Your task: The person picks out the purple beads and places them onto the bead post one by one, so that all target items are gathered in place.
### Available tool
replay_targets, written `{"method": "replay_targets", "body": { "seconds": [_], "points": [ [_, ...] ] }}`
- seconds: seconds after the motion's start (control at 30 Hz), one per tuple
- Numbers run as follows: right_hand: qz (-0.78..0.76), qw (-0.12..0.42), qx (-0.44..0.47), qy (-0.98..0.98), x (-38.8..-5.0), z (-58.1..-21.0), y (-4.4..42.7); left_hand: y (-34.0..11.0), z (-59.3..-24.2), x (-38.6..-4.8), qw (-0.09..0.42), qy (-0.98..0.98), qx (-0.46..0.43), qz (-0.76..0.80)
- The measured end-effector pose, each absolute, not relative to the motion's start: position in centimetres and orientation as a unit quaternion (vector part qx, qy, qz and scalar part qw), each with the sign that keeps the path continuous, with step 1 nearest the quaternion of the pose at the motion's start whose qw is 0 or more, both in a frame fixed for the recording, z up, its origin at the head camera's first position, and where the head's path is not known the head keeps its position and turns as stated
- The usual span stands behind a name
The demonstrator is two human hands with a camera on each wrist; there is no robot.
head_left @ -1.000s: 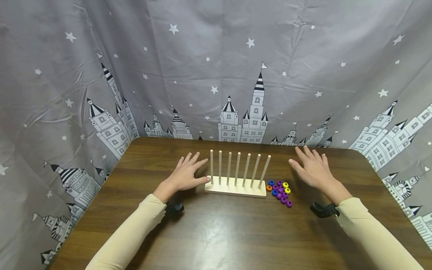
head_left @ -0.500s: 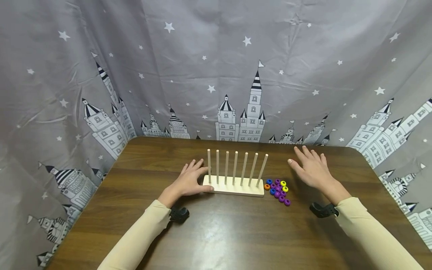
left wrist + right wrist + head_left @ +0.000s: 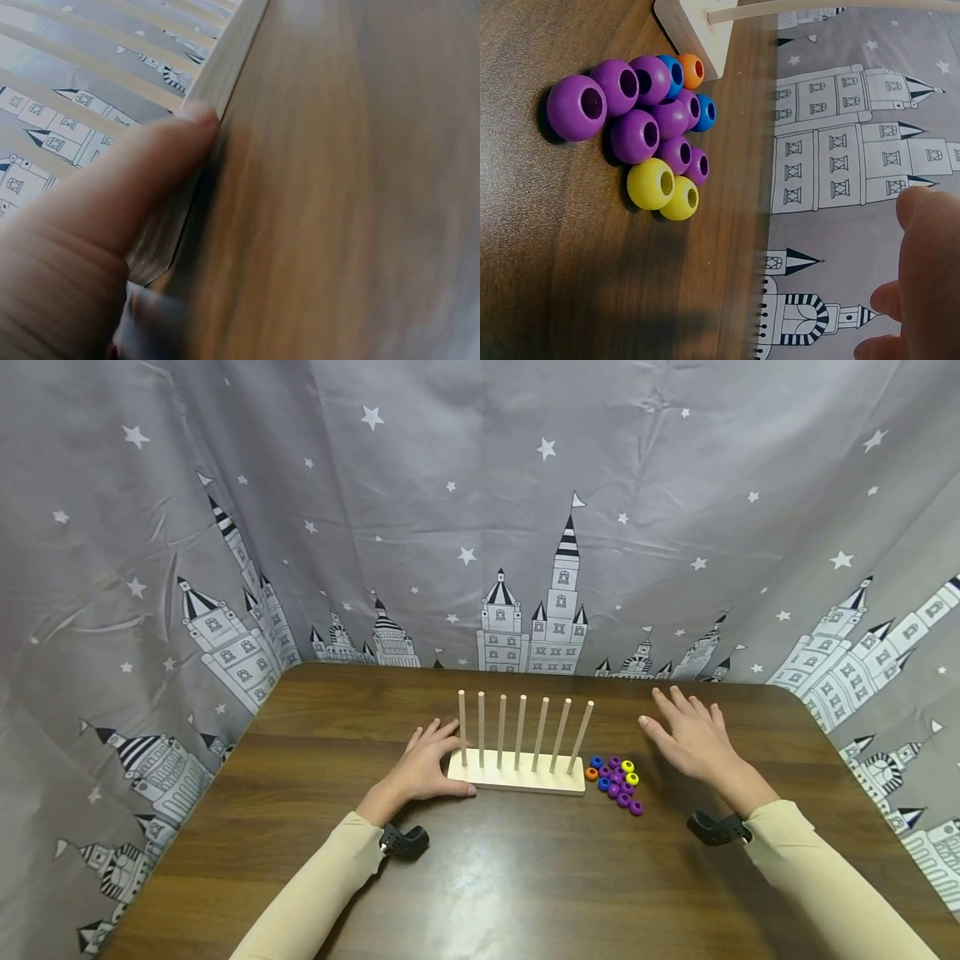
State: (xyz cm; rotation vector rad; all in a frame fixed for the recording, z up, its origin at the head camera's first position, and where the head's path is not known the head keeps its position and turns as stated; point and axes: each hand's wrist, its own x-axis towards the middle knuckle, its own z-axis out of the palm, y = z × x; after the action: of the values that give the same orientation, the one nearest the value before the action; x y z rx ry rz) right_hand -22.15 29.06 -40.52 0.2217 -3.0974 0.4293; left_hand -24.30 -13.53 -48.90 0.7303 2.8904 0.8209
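Observation:
A pale wooden peg stand (image 3: 525, 781) with several upright rods stands mid-table. My left hand (image 3: 422, 770) grips its left end. The thumb lies along the front edge of the base, also seen against that wood in the left wrist view, and the fingers reach behind the first rod, partly hidden. Right of the base lies a cluster of round holed beads: purple (image 3: 634, 136), yellow (image 3: 651, 184), blue (image 3: 704, 112) and one orange bead (image 3: 691, 70). Beyond them, to the right, my right hand (image 3: 693, 739) holds nothing, fingers spread and apart from the beads.
Everything stands on a brown wood-grain table (image 3: 525, 877). A grey curtain (image 3: 420, 510) with printed castles and stars hangs close behind its far edge and around both sides. A black strap band sits on each wrist.
My left hand has moved right and closed in on the peg stand; its thumb has come down from the top of the base to the front edge. The right hand has stayed put.

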Motion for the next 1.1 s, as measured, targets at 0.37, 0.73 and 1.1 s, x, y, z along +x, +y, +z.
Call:
{"method": "replay_targets", "body": {
  "seconds": [0.37,0.73,1.1],
  "points": [
    [0.138,0.008,0.072,-0.988,-21.9,-41.0,29.1,-13.4,-49.6,-24.3,0.004,0.937,0.23,0.264],
    [0.154,0.03,0.073,-0.985,-21.3,-41.6,29.5,-13.4,-49.6,-24.2,0.007,0.936,0.23,0.265],
    [0.177,0.046,0.086,-0.979,-20.9,-42.2,29.8,-13.4,-49.5,-24.2,0.005,0.935,0.232,0.267]
  ]
}}
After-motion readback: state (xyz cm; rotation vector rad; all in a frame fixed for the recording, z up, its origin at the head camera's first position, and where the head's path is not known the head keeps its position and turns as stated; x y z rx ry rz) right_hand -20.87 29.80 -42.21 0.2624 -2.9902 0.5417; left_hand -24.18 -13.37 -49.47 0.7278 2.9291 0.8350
